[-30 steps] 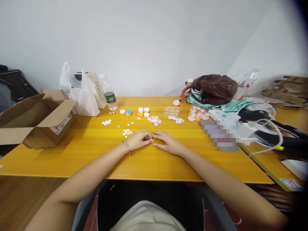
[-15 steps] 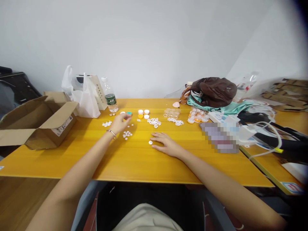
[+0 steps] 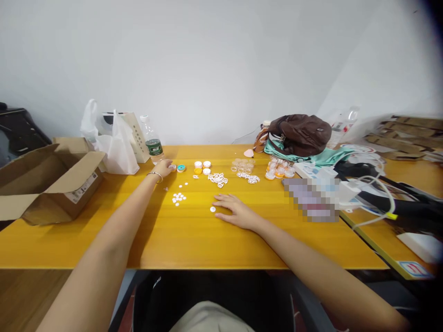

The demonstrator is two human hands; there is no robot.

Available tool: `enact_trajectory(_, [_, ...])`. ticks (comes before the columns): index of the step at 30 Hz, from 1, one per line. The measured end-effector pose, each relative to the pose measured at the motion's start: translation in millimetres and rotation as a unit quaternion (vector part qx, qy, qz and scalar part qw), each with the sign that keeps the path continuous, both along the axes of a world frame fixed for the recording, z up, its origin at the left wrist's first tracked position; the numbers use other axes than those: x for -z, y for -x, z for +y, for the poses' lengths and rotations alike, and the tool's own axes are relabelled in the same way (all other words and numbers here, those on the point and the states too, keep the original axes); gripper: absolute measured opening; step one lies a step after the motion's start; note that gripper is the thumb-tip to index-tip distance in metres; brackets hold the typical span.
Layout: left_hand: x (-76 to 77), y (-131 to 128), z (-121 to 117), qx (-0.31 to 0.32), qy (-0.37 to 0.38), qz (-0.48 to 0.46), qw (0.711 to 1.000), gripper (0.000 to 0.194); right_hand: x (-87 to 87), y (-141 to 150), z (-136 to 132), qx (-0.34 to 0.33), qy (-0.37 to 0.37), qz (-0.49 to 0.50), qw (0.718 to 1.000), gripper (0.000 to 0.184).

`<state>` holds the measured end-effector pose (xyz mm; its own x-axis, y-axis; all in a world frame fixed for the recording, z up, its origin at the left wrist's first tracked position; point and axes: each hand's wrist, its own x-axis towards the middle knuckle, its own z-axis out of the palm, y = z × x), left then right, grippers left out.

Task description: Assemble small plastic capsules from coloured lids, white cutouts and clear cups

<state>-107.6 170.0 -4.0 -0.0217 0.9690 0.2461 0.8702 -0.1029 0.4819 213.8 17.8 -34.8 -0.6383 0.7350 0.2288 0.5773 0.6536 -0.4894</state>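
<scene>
My left hand is at the back left of the table, its fingertips closed on a round white cap. Right beside that cap sits a teal-topped round piece. Fingers apart, my right hand rests on the tabletop. A small white disc lies by its thumb and fingertips. Several small white discs are scattered between my hands. Farther back are white and orange round caps and a pile of white openwork pieces.
On the left stand an open cardboard box, a white plastic bag and a water bottle. Clear rings, orange-and-white parts, a brown bag, a pixelated flat object and cables lie toward the right.
My left hand has moved left and back from above the teal-topped piece's near side to the white cap. My right hand stays by the small disc. The view has shifted slightly.
</scene>
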Motion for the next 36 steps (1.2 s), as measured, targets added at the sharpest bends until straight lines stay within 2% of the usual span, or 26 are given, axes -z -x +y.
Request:
enact_trajectory(5, [-12.4, -2, -11, -0.008, -0.026, -0.009, 1.0, 0.036, -1.6, 0, 0, -0.003, 0.003, -0.002, 1.0, 0.04])
enact_trajectory(7, [-21.3, -12, -27, -0.009, -0.061, -0.017, 0.998, 0.039, -1.3, 0, 0, -0.003, 0.003, -0.002, 1.0, 0.04])
enact_trajectory(9, [-27.5, -29, -52, 0.018, -0.086, -0.027, 0.996, 0.041, -0.3, 0, 0, -0.003, 0.002, 0.002, 1.0, 0.04])
enact_trajectory(11, [-28.4, -53, -85, 0.086, -0.087, -0.032, 0.992, 0.037, 0.5, 0, 1, -0.004, -0.002, 0.01, 1.0, 0.042])
enact_trajectory(13, [-24.3, -77, -119, 0.248, -0.068, -0.022, 0.966, 0.039, 0.5, 0, 1, -0.005, -0.007, 0.025, 1.0, 0.047])
enact_trajectory(14, [-21.1, -88, -133, 0.292, -0.062, -0.013, 0.954, 0.037, 0.1, 0, 1, -0.008, -0.009, 0.033, 0.999, 0.05])
enact_trajectory(17, [-10.0, -111, -160, 0.355, -0.037, 0.007, 0.934, 0.035, -1.0, 0, 0, -0.008, -0.006, 0.051, 0.999, 0.062])
enact_trajectory(23, [7.9, -117, -156, 0.348, 0.0, 0.023, 0.937, 0.028, 0.6, 0, -1, 0.023, -0.004, 0.048, 0.999, 0.069])
enact_trajectory(26, [12.6, -115, -155, 0.344, 0.007, 0.01, 0.939, 0.029, 0.6, 1, 0, 0.017, -0.011, 0.053, 0.998, 0.065])
enact_trajectory(32, [15.8, -116, -160, 0.351, -0.003, -0.049, 0.935, 0.038, 0.1, 5, 1, 0.013, -0.027, 0.071, 0.997, 0.044])
enact_trajectory(36, [19.8, -118, -162, 0.355, 0.011, -0.097, 0.93, 0.037, 4.1, 5, 4, 0.024, -0.023, 0.074, 0.997, 0.047])
